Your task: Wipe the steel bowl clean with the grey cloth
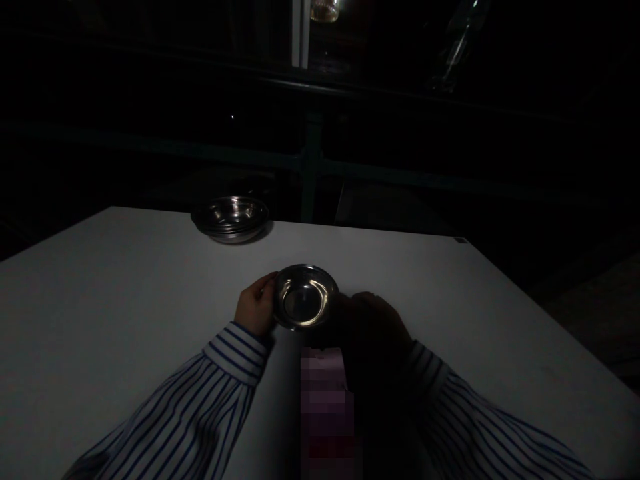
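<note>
A small shiny metal bowl (304,303) is held above the white table, its inside tilted toward me. My left hand (256,307) grips the bowl's left rim, thumb and fingers closed on it. On the other side, my right hand (380,317) lies in deep shadow with its fingers at the right rim; their exact grip is hard to see. Farther back on the left sits a stack of similar metal bowls (231,219), near the table's far edge.
The white table (150,293) stretches to both sides, with a small dark mark (460,240) at its far right corner. Below the bowl shows a pinkish-purple patch (325,370), partly blurred out. Behind the table, dark bars (311,160) stand in dim light.
</note>
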Demonstrator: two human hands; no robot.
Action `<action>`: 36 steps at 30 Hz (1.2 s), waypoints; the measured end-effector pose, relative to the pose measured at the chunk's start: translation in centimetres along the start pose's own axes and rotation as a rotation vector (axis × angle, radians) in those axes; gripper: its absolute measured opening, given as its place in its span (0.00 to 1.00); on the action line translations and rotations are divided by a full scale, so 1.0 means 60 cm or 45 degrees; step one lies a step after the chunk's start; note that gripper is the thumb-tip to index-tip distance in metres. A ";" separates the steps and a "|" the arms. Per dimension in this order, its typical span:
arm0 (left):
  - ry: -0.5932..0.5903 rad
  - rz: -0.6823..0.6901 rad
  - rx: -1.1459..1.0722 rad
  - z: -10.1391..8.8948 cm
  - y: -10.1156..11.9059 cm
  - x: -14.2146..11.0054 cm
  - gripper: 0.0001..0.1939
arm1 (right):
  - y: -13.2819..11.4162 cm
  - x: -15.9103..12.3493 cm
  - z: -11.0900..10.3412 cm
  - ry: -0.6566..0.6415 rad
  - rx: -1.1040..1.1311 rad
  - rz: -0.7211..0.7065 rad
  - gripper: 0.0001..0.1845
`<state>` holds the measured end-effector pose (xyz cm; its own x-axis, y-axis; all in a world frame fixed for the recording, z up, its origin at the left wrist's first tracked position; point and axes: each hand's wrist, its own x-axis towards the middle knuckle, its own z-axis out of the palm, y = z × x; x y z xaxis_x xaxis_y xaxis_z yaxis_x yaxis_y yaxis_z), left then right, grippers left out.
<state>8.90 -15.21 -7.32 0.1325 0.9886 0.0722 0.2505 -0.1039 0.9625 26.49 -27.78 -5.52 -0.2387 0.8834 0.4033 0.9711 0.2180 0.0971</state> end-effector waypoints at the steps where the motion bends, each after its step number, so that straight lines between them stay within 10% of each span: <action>1: 0.011 -0.006 0.004 0.000 0.002 -0.001 0.21 | -0.002 -0.001 -0.002 0.023 -0.009 0.002 0.16; 36: 0.003 -0.039 -0.045 0.005 -0.006 -0.001 0.22 | -0.012 0.006 -0.013 -0.209 -0.018 0.072 0.19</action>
<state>9.07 -15.27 -7.75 0.1226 0.9915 0.0430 0.2205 -0.0695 0.9729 25.71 -27.92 -4.70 -0.1796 0.9502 0.2547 0.9827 0.1610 0.0920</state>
